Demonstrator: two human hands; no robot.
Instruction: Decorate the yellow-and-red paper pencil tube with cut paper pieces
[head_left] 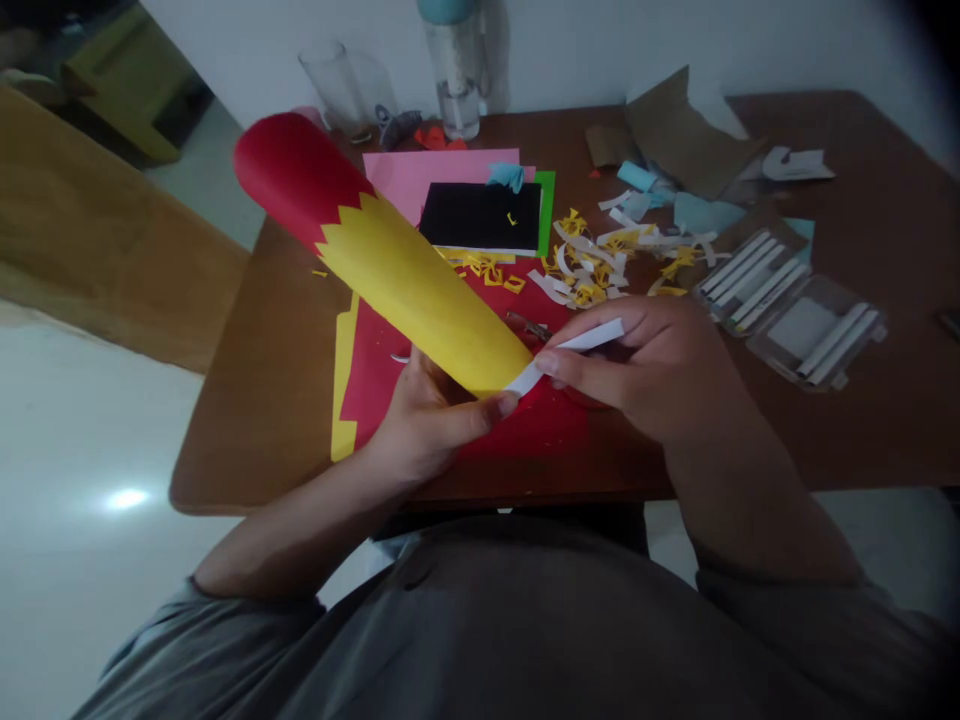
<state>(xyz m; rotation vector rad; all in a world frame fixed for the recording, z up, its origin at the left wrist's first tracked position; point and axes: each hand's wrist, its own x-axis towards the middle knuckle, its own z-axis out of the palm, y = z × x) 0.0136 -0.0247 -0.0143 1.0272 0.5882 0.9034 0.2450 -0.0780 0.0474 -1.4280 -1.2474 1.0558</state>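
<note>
A paper tube [420, 285], yellow with a red far end and a zigzag border between the colours, slants up and away to the left. My left hand [442, 410] is closed round its near end, the thumb pressing at the lower rim. A narrow white paper strip [592, 337] lies along that rim, its loose end sticking out to the right. Between thumb and fingers, my right hand [637, 360] pinches the strip close to the tube. Partly behind the right fingers, a pair of scissors [529, 326] rests on red paper [375, 375].
Yellow and white paper scraps [592, 255] lie beyond my right hand. An open plastic case [795, 305] of white sticks is at the right. A black notebook [480, 217] sits on coloured sheets. A bottle [454, 70] and a clear glass [330, 85] stand by the wall.
</note>
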